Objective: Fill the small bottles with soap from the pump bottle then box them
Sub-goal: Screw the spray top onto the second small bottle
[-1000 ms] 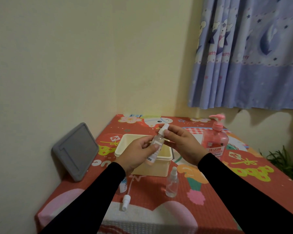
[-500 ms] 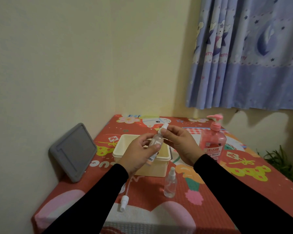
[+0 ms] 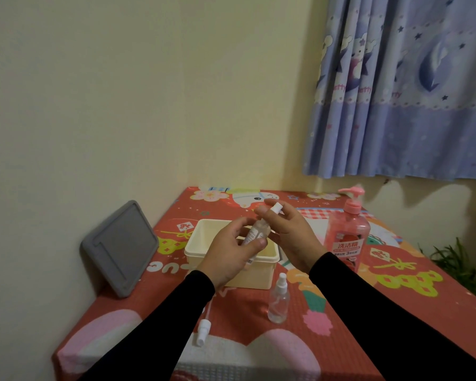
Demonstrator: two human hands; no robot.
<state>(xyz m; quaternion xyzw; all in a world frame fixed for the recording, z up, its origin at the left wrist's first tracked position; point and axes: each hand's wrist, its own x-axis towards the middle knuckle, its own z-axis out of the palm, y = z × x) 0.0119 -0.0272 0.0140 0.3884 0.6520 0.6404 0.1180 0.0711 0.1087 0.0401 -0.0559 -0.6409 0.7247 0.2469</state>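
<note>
A table covered by a red cartoon-printed cloth (image 3: 396,320) is set into a corner of cream walls, with a blue star-patterned curtain (image 3: 401,86) hung above its right side. A grey rectangular lid-like panel (image 3: 120,247) is leaned against the left wall at the table's edge. A cream rectangular plastic box (image 3: 204,244), open at the top, is placed near the middle of the cloth, and a tall pink pump bottle of soap (image 3: 348,235) is stood upright just to its right.

Above the box, a small clear spray bottle with a white cap (image 3: 260,229) is held tilted between both hands. The left hand (image 3: 231,254) is curled around the lower body, thumb and fingers closed on it. The right hand (image 3: 286,232) is closed on the upper part, its fingertips gathered by the cap.

A second small clear bottle with a white sprayer top (image 3: 278,299) is stood upright in front of the box. A loose white sprayer head with its thin dip tube (image 3: 202,332) is laid flat near the front-left edge.
</note>
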